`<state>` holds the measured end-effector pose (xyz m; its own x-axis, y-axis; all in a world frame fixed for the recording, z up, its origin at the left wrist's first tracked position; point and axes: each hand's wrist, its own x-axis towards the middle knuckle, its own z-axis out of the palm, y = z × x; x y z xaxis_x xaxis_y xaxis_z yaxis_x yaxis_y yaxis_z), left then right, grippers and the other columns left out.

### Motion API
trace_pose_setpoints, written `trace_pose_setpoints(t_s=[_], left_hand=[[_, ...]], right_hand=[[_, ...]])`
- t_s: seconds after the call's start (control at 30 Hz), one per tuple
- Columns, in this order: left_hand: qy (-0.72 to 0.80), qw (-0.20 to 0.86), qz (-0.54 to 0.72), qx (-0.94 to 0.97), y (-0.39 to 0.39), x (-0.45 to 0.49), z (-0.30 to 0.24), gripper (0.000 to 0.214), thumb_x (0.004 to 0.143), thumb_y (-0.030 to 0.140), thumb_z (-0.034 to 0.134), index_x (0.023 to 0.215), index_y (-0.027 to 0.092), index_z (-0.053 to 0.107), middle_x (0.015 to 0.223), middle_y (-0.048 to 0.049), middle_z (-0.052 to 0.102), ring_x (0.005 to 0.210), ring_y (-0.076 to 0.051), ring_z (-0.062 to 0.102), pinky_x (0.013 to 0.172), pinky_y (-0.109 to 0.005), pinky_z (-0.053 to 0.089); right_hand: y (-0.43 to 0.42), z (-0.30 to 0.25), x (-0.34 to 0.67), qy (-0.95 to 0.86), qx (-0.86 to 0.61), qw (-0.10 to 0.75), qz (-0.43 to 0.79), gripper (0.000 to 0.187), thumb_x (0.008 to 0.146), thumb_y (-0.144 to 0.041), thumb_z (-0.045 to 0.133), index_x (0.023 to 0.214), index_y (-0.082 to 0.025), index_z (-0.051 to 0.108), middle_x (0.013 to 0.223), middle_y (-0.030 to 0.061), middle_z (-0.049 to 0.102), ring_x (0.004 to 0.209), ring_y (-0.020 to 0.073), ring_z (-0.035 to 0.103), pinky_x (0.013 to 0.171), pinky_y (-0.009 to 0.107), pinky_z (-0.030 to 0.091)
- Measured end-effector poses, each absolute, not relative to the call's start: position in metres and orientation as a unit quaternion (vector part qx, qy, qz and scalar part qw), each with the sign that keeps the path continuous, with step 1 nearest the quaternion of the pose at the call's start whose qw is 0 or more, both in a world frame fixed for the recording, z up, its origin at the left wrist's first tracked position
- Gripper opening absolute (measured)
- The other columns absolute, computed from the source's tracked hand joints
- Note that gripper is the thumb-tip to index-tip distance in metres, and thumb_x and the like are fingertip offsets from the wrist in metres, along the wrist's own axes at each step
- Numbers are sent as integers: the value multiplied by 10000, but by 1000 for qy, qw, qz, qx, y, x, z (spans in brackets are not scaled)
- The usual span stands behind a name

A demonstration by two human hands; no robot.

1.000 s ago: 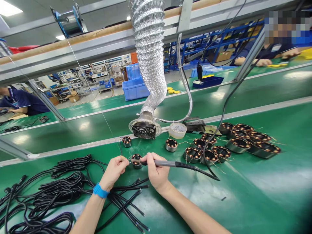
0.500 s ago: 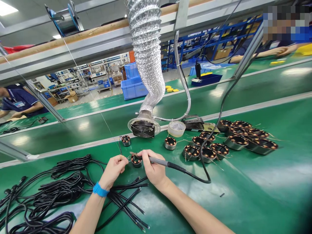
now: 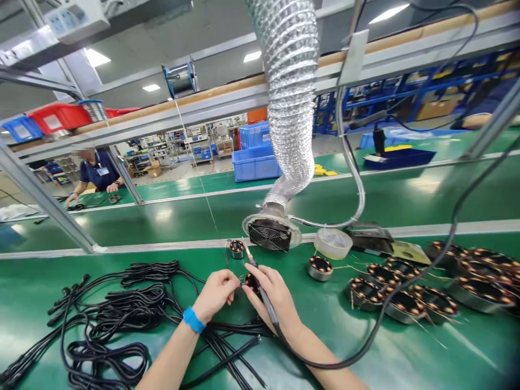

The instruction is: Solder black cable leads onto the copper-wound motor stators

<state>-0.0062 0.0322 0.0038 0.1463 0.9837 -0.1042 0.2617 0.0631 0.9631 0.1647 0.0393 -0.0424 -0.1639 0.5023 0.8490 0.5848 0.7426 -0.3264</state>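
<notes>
My right hand [image 3: 280, 300] is closed around a grey soldering iron [image 3: 268, 306], its tip pointing up and away from me. My right thumb and index finger reach toward a small stator with copper windings [image 3: 252, 281], partly hidden behind my fingers. On the other side of that stator, my left hand [image 3: 215, 295], with a blue wristband, pinches what looks like a thin wire [image 3: 241, 283] at the stator's edge. Just beyond my hands stands another wound stator [image 3: 236, 249]. Black cables [image 3: 227, 346] with stripped ends lie beneath my wrists.
Coiled black cables [image 3: 125, 311] spread over the left of the green bench. Several stators [image 3: 400, 303] crowd the right side, near a clear round tub [image 3: 333, 244]. A fume extractor fan [image 3: 270, 235] hangs from a foil duct [image 3: 290, 108]. A person [image 3: 99, 170] works at the far left.
The soldering iron has swung from lying sideways at the stator to pointing up, tip off it. My right fingers have come close to my left fingertips. The camera view has shifted.
</notes>
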Motion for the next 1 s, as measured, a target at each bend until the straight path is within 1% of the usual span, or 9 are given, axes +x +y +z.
trace_pose_setpoints(t_s=[0.07,0.13,0.3,0.47,0.63,0.7,0.8,0.87,1.0], left_hand=[[538,498,356,579,31,-8,5,340,780,517,588,730,186,531,551,51,517,423,-81,382,448,-226,300],[540,500,346,582,31,-12,7,350,770,521,617,746,181,538,566,57,513,428,-68,350,446,-219,257],[546,517,336,567,33,-22,12,349,689,475,719,745,157,585,586,59,508,491,-71,339,482,-230,227],[534,495,398,558,35,-15,3,332,656,443,765,658,146,616,609,28,556,592,-106,444,586,-249,330],[528,486,419,556,32,-8,0,362,665,478,780,685,133,673,649,-4,623,632,-131,503,629,-262,374],[541,488,404,552,31,-12,4,394,679,513,773,676,133,669,615,9,592,582,-110,468,572,-244,344],[554,525,380,523,34,-19,8,468,684,592,748,661,141,627,562,46,510,454,-59,318,451,-226,196],[551,543,394,497,36,-20,8,504,642,623,765,643,152,587,545,64,471,419,-39,244,432,-229,118],[565,505,444,477,37,-11,3,520,580,624,808,649,145,617,500,88,393,431,-41,216,440,-234,105]], right_hand=[[42,-49,166,-777,-367,511,-8,473,951,-352,600,1397,-226,504,1150,123,608,1003,253,638,854,406,575],[45,-54,168,-787,-373,490,27,519,944,-353,609,1430,-245,460,1214,121,581,1008,243,647,857,383,581],[51,-60,168,-791,-370,482,74,494,962,-262,556,1440,-269,433,1250,106,542,960,199,675,841,320,582],[50,-56,166,-795,-355,486,76,496,959,-248,552,1441,-271,433,1212,103,547,933,197,680,819,313,585],[47,-52,165,-793,-353,489,86,513,953,-218,566,1443,-283,429,1199,102,548,961,208,670,838,330,584],[46,-52,165,-795,-353,485,90,555,933,-199,599,1450,-284,416,1212,105,541,991,218,661,865,345,579],[46,-54,167,-798,-357,476,93,630,891,-161,652,1458,-281,405,1227,106,537,1025,227,647,893,358,573],[46,-54,168,-799,-360,472,96,674,863,-129,680,1458,-279,402,1225,104,540,1016,225,648,890,358,575],[47,-52,166,-796,-362,474,101,730,827,-92,710,1455,-288,396,1221,102,543,999,229,651,876,372,582]])
